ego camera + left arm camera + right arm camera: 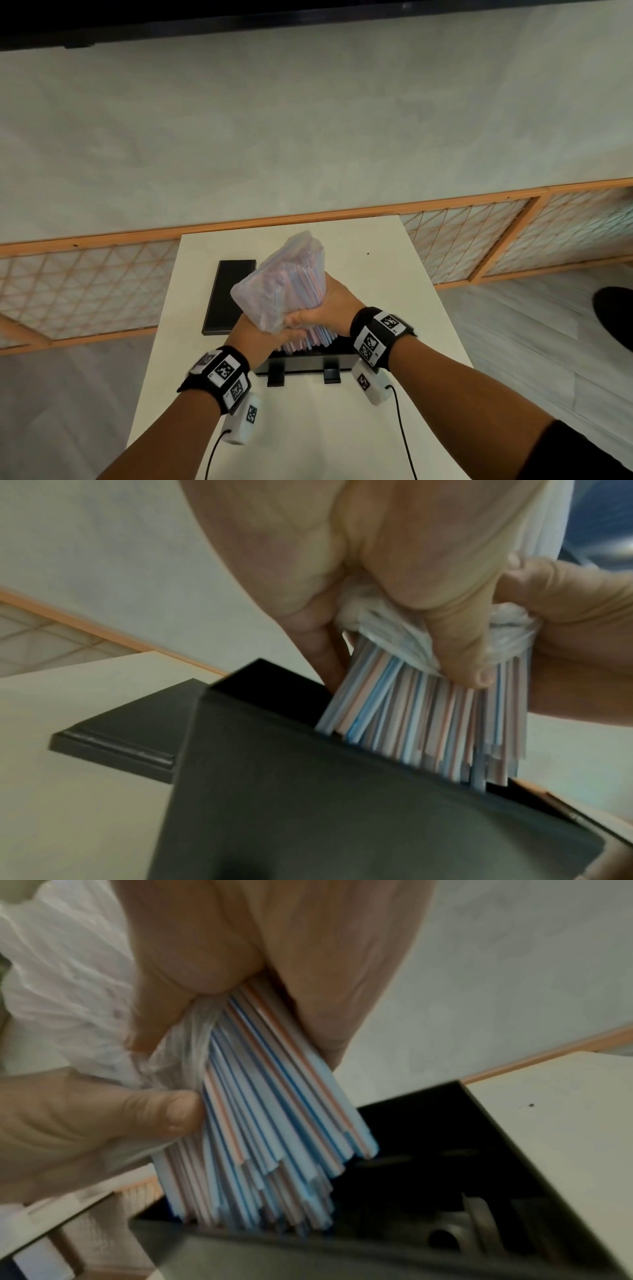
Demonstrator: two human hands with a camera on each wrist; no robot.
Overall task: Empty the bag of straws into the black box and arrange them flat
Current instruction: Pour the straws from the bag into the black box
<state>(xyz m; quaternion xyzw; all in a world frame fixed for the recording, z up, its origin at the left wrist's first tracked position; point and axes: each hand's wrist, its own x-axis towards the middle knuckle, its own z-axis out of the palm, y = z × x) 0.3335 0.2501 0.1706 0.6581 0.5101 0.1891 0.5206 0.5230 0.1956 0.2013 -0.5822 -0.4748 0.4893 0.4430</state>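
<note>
A clear plastic bag (pixel 284 277) full of striped blue, orange and white straws (pixel 308 341) is tilted mouth-down over the black box (pixel 308 365). Both hands hold it near its open end: my left hand (pixel 263 337) from the left and below, my right hand (pixel 325 308) from the right. In the left wrist view the straws (pixel 421 718) stick out of the crumpled bag mouth (pixel 387 631) and dip into the box (pixel 308 804). In the right wrist view my fingers (pixel 164 1115) pinch bag (pixel 68 988) and straws (pixel 274 1137) above the dark box interior (pixel 428 1177).
The box lid (pixel 229 296) lies flat on the white table (pixel 394 308), left of the bag. A wooden lattice screen (pixel 479 240) runs behind the table. A dark shoe (pixel 616 315) shows at the right edge.
</note>
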